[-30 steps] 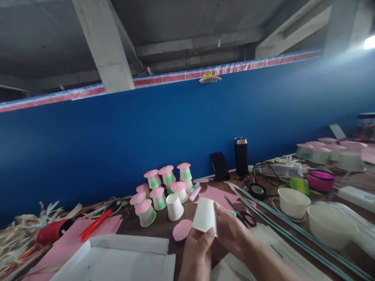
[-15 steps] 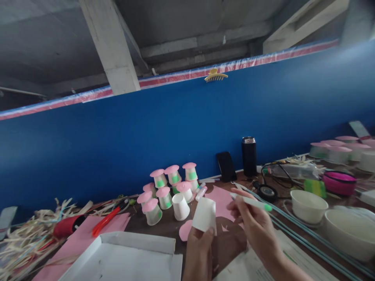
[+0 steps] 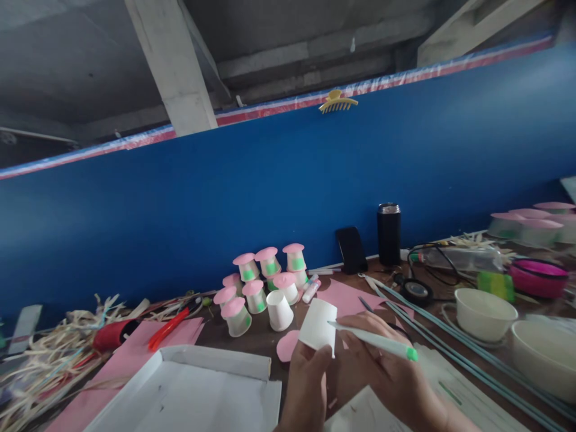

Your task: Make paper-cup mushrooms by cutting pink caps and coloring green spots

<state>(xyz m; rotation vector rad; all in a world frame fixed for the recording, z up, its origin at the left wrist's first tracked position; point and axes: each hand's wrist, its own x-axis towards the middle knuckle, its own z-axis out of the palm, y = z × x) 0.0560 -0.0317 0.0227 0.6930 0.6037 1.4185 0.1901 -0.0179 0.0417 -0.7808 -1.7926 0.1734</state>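
Observation:
My left hand (image 3: 308,378) is closed round a white paper cup (image 3: 317,323), thumb on its near end, the cup lying tilted toward me. A white marker with a green end (image 3: 380,339) is gripped in my right hand (image 3: 393,375). Its tip is at the right side of the held cup; whether it touches I cannot tell. Beyond them a bare white paper cup (image 3: 279,311) stands upside down. Beside it are several cups with pink paper discs on top and green patches (image 3: 237,319). A loose pink disc (image 3: 287,346) lies left of the held cup.
A white cardboard tray (image 3: 216,360) sits at front left, near a red spool (image 3: 111,335) and pale strips. A phone (image 3: 351,249) and black flask (image 3: 389,235) stand by the blue partition (image 3: 252,186). Blue-grey cords (image 3: 454,342) and white bowls (image 3: 485,315) are at right.
My right hand has come left and lower, bringing the marker's tip to the cup. The left hand still holds the cup. The camera view has shifted slightly.

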